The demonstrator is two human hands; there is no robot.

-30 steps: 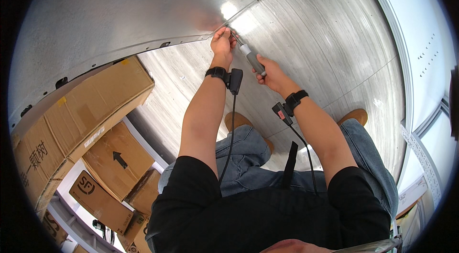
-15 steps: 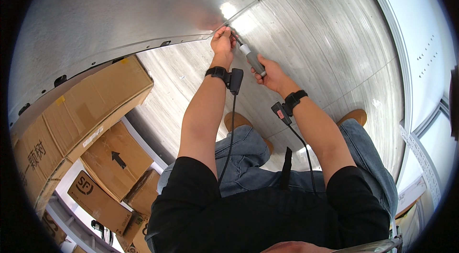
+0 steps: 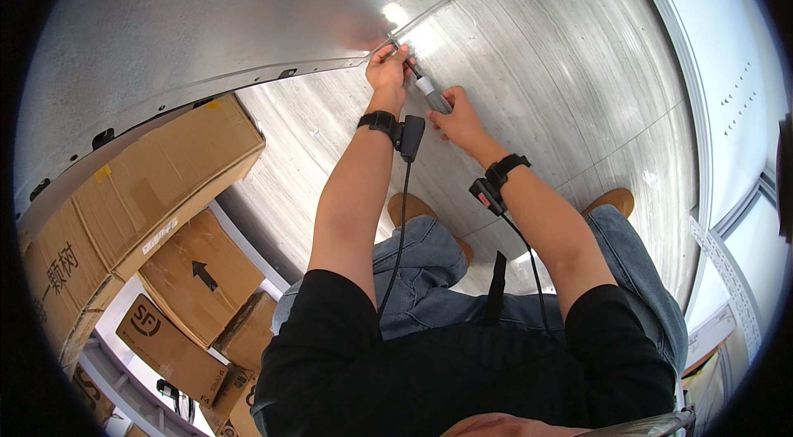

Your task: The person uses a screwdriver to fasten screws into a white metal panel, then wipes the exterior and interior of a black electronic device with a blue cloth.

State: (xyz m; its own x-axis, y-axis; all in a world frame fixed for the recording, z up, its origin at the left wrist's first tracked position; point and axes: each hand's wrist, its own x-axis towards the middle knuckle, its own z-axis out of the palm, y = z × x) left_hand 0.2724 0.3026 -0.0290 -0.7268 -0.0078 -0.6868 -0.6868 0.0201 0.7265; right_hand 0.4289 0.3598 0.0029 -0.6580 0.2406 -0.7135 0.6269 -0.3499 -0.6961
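Note:
My right hand (image 3: 456, 119) grips the grey handle of a slim screwdriver-like tool (image 3: 429, 90) whose tip points at the seam where the metal wall (image 3: 248, 16) meets the brushed metal floor (image 3: 562, 65). My left hand (image 3: 388, 69) pinches the tool's tip at that seam, fingers closed around it. Both wrists wear black bands with small devices (image 3: 409, 135) and cables running down to my body. I am crouching, my jeans-clad knees and tan shoes below my arms.
Several cardboard boxes (image 3: 157, 189) are stacked at the left, against the metal wall. A pale wall with a metal rail (image 3: 710, 140) curves down the right side. A perforated metal strip (image 3: 731, 272) lies at lower right.
Both hands stay at the seam with the tool; only a slight shift of the view, no visible change in grip.

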